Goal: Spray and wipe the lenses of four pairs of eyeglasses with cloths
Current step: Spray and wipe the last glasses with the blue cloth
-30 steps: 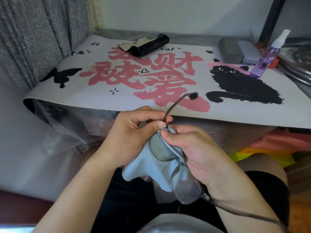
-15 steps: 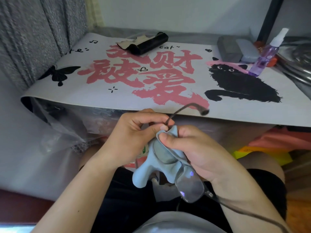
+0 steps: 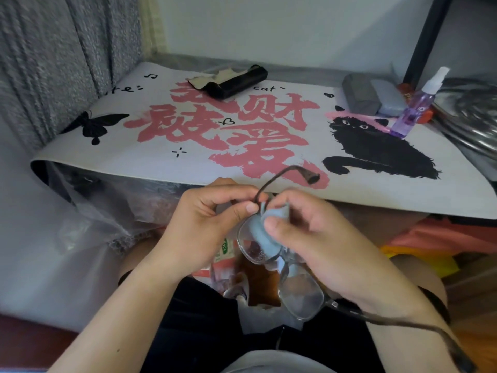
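Note:
I hold a pair of dark-framed eyeglasses over my lap, below the table edge. My left hand pinches the frame at the upper hinge, where one temple arm curves up toward the mat. My right hand pinches a light blue cloth around the upper lens, thumb on top. The lower lens is bare and faces the camera. A purple spray bottle with a white nozzle stands upright at the right rear of the table.
A printed mat with pink characters and a black cat covers the table. A black glasses case lies open at the back, two grey cases at the right rear. Grey curtain hangs at left; clear plastic sheeting hangs under the table.
The cloth has bunched up onto the upper lens, and its hanging tail is gone from the left. Both hands have shifted slightly; the raised temple arm has swung rightward.

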`<control>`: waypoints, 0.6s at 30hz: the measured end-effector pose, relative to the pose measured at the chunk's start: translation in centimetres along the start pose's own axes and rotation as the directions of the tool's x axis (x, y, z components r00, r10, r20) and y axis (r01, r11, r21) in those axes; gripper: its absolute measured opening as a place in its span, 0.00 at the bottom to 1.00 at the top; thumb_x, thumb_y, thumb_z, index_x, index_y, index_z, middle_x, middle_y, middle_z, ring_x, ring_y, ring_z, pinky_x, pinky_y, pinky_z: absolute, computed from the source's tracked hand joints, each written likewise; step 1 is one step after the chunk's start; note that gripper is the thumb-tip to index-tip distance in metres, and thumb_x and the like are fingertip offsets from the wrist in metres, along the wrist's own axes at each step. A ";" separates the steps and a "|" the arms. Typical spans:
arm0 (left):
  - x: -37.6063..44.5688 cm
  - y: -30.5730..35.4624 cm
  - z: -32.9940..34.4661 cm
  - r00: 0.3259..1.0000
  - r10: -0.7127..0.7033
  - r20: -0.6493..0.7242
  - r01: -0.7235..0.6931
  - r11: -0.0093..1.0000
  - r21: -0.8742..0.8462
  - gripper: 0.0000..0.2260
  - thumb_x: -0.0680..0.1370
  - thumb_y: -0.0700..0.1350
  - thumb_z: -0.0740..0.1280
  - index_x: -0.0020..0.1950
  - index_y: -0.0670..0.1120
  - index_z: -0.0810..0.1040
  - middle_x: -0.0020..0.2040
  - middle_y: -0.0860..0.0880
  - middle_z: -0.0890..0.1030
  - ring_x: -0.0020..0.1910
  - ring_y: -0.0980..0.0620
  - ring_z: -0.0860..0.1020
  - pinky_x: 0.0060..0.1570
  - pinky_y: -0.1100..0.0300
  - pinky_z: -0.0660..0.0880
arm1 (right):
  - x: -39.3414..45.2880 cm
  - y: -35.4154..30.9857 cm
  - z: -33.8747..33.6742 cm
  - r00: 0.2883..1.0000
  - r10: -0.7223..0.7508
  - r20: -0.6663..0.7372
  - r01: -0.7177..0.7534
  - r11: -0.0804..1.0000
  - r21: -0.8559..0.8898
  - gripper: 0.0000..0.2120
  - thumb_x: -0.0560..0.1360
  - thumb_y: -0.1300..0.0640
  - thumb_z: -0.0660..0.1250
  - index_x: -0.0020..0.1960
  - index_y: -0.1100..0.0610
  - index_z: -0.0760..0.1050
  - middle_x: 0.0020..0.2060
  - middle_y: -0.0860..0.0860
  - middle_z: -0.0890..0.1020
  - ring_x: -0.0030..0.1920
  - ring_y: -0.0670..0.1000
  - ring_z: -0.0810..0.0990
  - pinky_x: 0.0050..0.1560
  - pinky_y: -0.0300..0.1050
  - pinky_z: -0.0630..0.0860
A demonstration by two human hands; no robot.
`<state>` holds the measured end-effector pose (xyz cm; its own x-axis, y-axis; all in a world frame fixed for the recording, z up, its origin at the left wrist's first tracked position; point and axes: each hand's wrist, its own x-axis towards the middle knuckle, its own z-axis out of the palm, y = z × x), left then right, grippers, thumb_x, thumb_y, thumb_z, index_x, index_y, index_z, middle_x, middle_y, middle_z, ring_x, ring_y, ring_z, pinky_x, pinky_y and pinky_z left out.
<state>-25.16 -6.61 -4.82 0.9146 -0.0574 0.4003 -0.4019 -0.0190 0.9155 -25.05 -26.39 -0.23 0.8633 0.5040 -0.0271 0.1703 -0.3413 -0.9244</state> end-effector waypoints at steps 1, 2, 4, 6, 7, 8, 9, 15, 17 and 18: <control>0.0 0.1 0.0 1.000 0.015 0.003 -0.015 1.000 0.021 0.10 0.76 0.42 0.73 0.53 0.55 0.87 0.48 0.47 0.85 0.50 0.45 0.82 0.55 0.57 0.76 | -0.1 0.2 0.3 0.998 -0.011 0.068 0.006 0.998 0.062 0.05 0.81 0.50 0.65 0.48 0.49 0.78 0.39 0.53 0.78 0.40 0.48 0.74 0.44 0.49 0.74; -0.1 0.1 -0.1 1.000 0.030 0.006 -0.031 0.999 0.040 0.10 0.76 0.43 0.74 0.53 0.56 0.87 0.47 0.48 0.85 0.49 0.45 0.81 0.54 0.57 0.75 | -0.1 0.5 0.4 0.995 -0.001 0.100 -0.012 0.990 0.137 0.06 0.79 0.51 0.66 0.47 0.51 0.80 0.39 0.55 0.79 0.41 0.50 0.75 0.46 0.54 0.74; -0.2 0.3 0.0 0.999 0.054 0.005 -0.054 0.997 0.056 0.09 0.76 0.44 0.73 0.54 0.56 0.86 0.46 0.51 0.84 0.48 0.47 0.81 0.52 0.58 0.74 | 0.0 0.6 0.0 0.989 0.028 0.147 -0.065 0.964 0.258 0.07 0.76 0.54 0.68 0.46 0.55 0.83 0.41 0.57 0.83 0.44 0.51 0.78 0.51 0.58 0.76; -0.3 0.3 0.1 0.997 0.077 0.001 -0.077 0.995 0.057 0.09 0.76 0.44 0.72 0.54 0.54 0.86 0.46 0.52 0.84 0.48 0.48 0.81 0.52 0.58 0.75 | 0.2 0.7 -0.4 0.979 0.046 0.197 -0.103 0.952 0.288 0.06 0.74 0.60 0.70 0.43 0.53 0.86 0.40 0.53 0.85 0.44 0.49 0.81 0.50 0.46 0.77; -0.3 0.4 0.0 0.996 0.088 0.004 -0.088 0.994 0.064 0.09 0.76 0.44 0.72 0.55 0.52 0.86 0.46 0.53 0.83 0.47 0.49 0.81 0.51 0.59 0.75 | 0.4 0.7 -0.5 0.973 0.059 0.223 -0.125 0.948 0.292 0.08 0.74 0.64 0.71 0.43 0.53 0.86 0.40 0.52 0.85 0.43 0.48 0.81 0.49 0.41 0.76; -0.3 0.4 0.0 0.996 0.093 0.009 -0.093 0.993 0.069 0.09 0.77 0.43 0.72 0.55 0.51 0.86 0.46 0.53 0.83 0.47 0.51 0.81 0.51 0.61 0.75 | 0.5 0.8 -0.4 0.966 0.071 0.247 -0.147 0.941 0.304 0.10 0.74 0.68 0.71 0.43 0.54 0.86 0.40 0.51 0.85 0.43 0.47 0.82 0.47 0.39 0.76; -0.4 0.4 0.0 0.996 0.089 0.014 -0.090 0.994 0.065 0.09 0.77 0.42 0.72 0.54 0.51 0.86 0.45 0.53 0.83 0.46 0.52 0.81 0.51 0.62 0.75 | 0.6 0.7 -0.3 0.961 0.080 0.265 -0.165 0.933 0.319 0.12 0.73 0.70 0.71 0.42 0.54 0.86 0.40 0.51 0.85 0.42 0.47 0.82 0.46 0.37 0.77; -0.4 0.2 0.0 0.997 0.019 0.070 -0.017 0.999 -0.032 0.08 0.75 0.43 0.71 0.53 0.48 0.87 0.45 0.54 0.83 0.45 0.53 0.81 0.50 0.62 0.75 | 0.4 0.1 1.1 0.980 0.083 0.183 -0.120 0.973 0.199 0.17 0.72 0.71 0.74 0.37 0.49 0.81 0.35 0.47 0.84 0.37 0.45 0.81 0.43 0.41 0.77; -0.4 0.1 -0.1 0.998 0.009 0.065 -0.005 0.998 -0.061 0.09 0.75 0.42 0.72 0.54 0.46 0.86 0.46 0.47 0.84 0.47 0.47 0.83 0.52 0.56 0.78 | 0.3 -0.1 1.4 0.990 0.067 0.123 -0.084 0.987 0.134 0.15 0.71 0.68 0.76 0.37 0.49 0.79 0.32 0.48 0.82 0.34 0.45 0.79 0.39 0.41 0.76; -0.4 0.1 -0.2 0.998 0.009 0.060 -0.005 0.998 -0.070 0.08 0.75 0.42 0.72 0.53 0.45 0.86 0.46 0.43 0.84 0.47 0.45 0.83 0.53 0.54 0.79 | 0.4 -0.2 1.6 0.993 0.059 0.105 -0.072 0.990 0.123 0.15 0.71 0.66 0.77 0.36 0.49 0.78 0.31 0.47 0.81 0.32 0.45 0.78 0.37 0.40 0.75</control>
<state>-25.58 -6.41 -4.90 0.9067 -0.1172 0.4052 -0.4019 0.0509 0.9142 -25.50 -24.89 -0.65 0.8172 0.5634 -0.1211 0.0484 -0.2766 -0.9598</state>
